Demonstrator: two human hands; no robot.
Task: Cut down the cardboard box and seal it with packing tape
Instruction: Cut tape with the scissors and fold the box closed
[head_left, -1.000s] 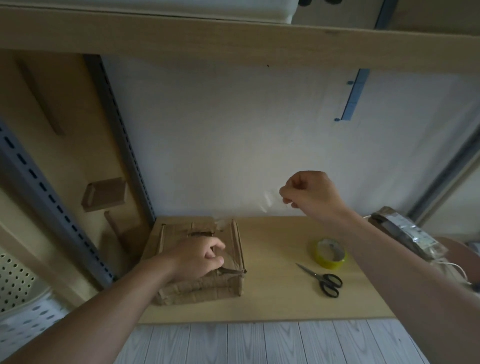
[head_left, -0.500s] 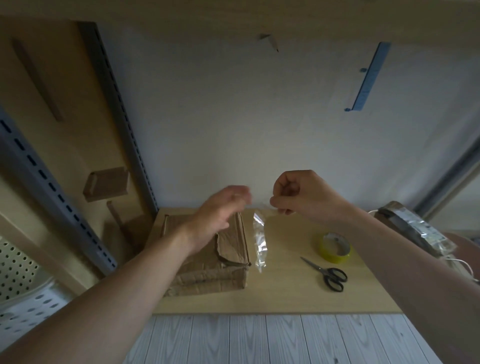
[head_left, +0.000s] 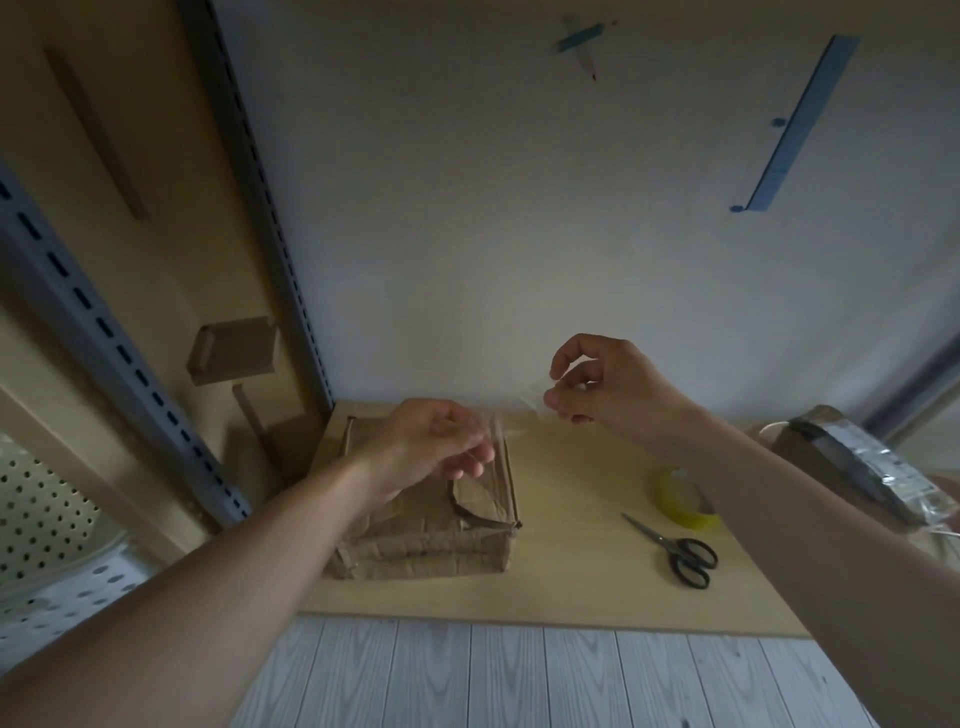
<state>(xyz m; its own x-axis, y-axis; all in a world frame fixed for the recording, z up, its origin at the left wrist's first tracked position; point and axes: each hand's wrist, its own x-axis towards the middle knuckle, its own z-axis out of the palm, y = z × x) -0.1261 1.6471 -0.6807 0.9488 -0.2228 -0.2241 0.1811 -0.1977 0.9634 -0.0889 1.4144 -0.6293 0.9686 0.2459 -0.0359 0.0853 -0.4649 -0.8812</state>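
Two bare hands were raised above the near-left part of a pale wooden shelf board (head_left: 571, 587). The right hand (head_left: 613, 395) pinched one end of a thin strip of clear, glossy packing tape (head_left: 525, 406) between its thumb and fingertips, the other fingers curled loosely above. The strip ran leftward and slightly down toward the left hand (head_left: 431, 441), which hung palm-down with its fingers bent and blurred. Their tips were at the strip's far end, but whether they had closed on it could not be told.

Directly under the left hand sat the squat, creased brown cardboard box (head_left: 431, 540), resting on the board's left end close to the back wall. Its top flaps were folded down, and one edge curled up near the front right corner.

To the right of the box, well apart from it, a yellow roll of tape (head_left: 680, 499) lay flat on the board, partly hidden by the right forearm. Just in front of the roll lay a pair of black-handled scissors (head_left: 675, 548), blades pointing left and back. At the far right edge stood a brown parcel wrapped in clear plastic (head_left: 857, 462). A grey slotted metal upright (head_left: 260, 208) rose behind the box's left side, and pale grey floor planks (head_left: 519, 675) showed below the board.
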